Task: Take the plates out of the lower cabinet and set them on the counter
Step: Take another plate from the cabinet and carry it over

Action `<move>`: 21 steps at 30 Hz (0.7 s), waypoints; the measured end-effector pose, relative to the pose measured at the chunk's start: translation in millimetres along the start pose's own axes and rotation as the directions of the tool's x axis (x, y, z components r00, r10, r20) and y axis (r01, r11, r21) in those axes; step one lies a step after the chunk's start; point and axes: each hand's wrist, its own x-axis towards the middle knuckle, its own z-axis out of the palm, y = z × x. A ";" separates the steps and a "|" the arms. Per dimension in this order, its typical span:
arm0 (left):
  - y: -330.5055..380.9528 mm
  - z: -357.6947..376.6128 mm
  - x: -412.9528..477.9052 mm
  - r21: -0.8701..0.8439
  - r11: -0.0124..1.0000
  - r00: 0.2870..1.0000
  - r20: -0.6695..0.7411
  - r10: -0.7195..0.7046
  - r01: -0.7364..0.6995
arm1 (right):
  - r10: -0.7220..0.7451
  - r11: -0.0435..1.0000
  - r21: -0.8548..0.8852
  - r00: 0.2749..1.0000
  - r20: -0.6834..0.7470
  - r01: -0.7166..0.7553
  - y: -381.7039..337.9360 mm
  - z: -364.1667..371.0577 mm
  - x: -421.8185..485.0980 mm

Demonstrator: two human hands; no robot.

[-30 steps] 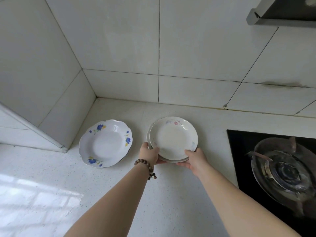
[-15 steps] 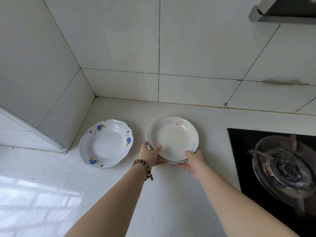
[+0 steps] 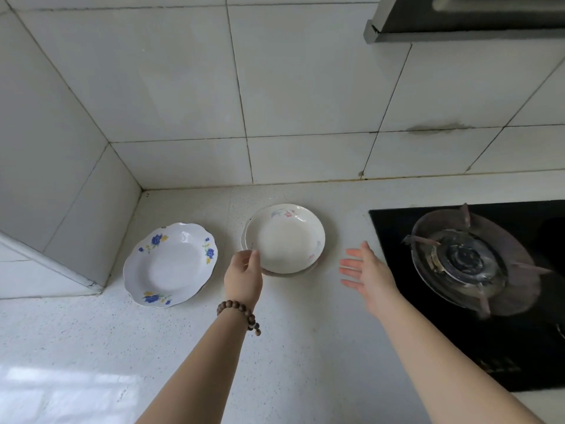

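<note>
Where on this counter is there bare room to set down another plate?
The widest bare stretch is the near counter, in front of the blue-flowered plate. A smaller strip lies behind the plates, along the tiled wall. It is tight between the stacked plates and the gas hob, where the right hand hovers.

Lower plate (image 3: 276, 273) mostly beneath upper plate (image 3: 285, 238); hob (image 3: 443, 347) past right edge.

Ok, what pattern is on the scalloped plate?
The scalloped plate has blue and yellow flowers on white; head view.
</note>
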 end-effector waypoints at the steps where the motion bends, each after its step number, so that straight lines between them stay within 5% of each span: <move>1: 3.0 4.3 -6.5 -0.045 0.999 1.000 0.023 0.012 -0.011 | -0.023 0.999 0.024 1.000 -0.017 0.023 -0.5 -6.2 -6.4; 9: 31.8 83.2 -74.4 -0.110 0.994 0.911 0.410 0.047 -0.002 | -0.080 0.967 0.212 0.961 -0.265 0.139 18.9 -89.1 -72.6; 21: 35.8 225.5 -254.2 0.044 0.996 0.489 0.872 -0.001 -0.078 | 0.133 0.840 0.452 0.694 -0.707 0.300 98.6 -269.2 -206.5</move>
